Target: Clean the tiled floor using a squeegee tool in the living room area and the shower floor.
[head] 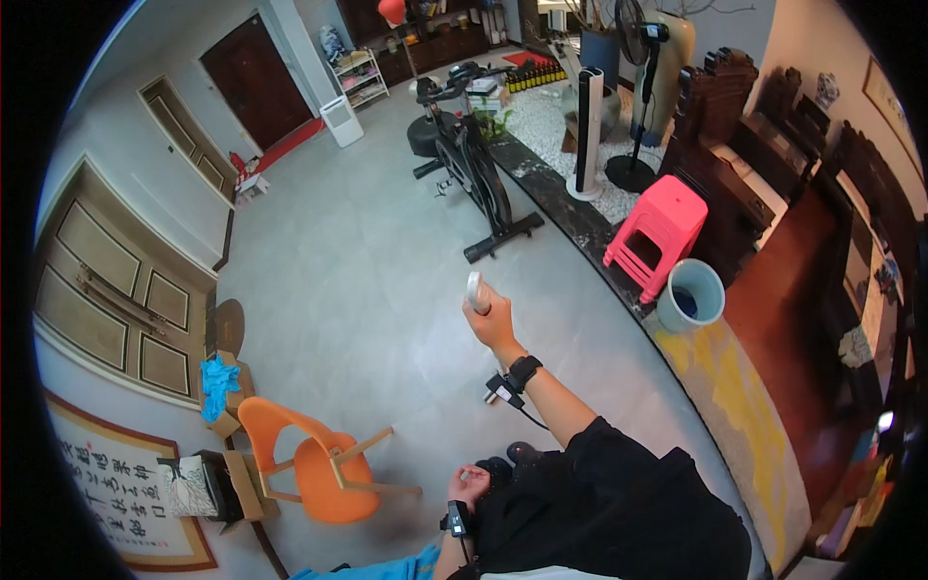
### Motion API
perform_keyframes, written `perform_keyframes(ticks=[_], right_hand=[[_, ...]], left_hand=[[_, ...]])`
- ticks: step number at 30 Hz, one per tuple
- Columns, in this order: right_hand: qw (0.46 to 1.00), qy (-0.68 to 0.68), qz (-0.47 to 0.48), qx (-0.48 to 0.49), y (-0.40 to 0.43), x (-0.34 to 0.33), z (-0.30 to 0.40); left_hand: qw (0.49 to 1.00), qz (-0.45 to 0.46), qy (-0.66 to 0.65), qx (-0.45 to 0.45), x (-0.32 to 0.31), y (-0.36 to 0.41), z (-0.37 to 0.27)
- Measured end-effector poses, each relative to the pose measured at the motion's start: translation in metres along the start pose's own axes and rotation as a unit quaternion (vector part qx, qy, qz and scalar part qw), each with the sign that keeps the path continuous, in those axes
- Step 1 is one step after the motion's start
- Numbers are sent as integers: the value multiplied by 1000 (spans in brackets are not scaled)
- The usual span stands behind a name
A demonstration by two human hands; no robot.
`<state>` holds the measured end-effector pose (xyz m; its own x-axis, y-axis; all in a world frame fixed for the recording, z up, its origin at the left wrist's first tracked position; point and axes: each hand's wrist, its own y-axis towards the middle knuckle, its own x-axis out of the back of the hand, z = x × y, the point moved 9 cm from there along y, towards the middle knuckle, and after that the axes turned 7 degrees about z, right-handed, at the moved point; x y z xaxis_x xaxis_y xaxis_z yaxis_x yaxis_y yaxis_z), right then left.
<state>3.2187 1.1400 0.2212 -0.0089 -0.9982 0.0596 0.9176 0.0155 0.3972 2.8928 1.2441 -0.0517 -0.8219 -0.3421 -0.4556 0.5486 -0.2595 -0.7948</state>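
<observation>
My right hand point(493, 320) is stretched out over the grey floor, gripping a small whitish roll point(475, 291), seemingly of tape. Its fingers hide part of the roll. A black band with a small cabled device point(505, 389) sits at that wrist. Lower down, my left hand point(471, 483) hangs beside my dark shoes point(523, 453), palm partly up and fingers loosely curled around nothing visible. Another small device point(458, 518) is strapped to the left wrist. An orange chair point(337, 478) stands to the left of this hand.
Ahead stands an exercise bike point(475, 167) beside a dark stone edging point(558, 199). Along the right are a pink plastic stool point(670, 203), a light-blue bucket point(707, 286) and a pedestal fan point(641, 109). Cardboard boxes point(243, 384) with blue cloth line the left wall.
</observation>
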Motion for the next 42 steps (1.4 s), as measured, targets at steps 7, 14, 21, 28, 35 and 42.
perform_keyframes(ticks=[7,14,21,28,35,42], right_hand=[[1000,6,17,5,14,-34,-18],[999,-7,10,40,55,-93,-36],[985,68,-21,-156,72,-74,-151],[982,24,-127,-138,75,-49,-151],[959,-1,-214,-185,72,-96,-161],[959,-153,-176,-163,132,-158,-248]], left_hand=[[999,7,-25,-22,-26,7,-22],[999,23,-29,-10,-87,19,-79],[983,149,-80,-68,-222,2,-174],[983,152,-73,-76,-297,8,-254],[987,140,-73,-16,-356,50,-272],[990,97,-89,-45,-448,86,-336]])
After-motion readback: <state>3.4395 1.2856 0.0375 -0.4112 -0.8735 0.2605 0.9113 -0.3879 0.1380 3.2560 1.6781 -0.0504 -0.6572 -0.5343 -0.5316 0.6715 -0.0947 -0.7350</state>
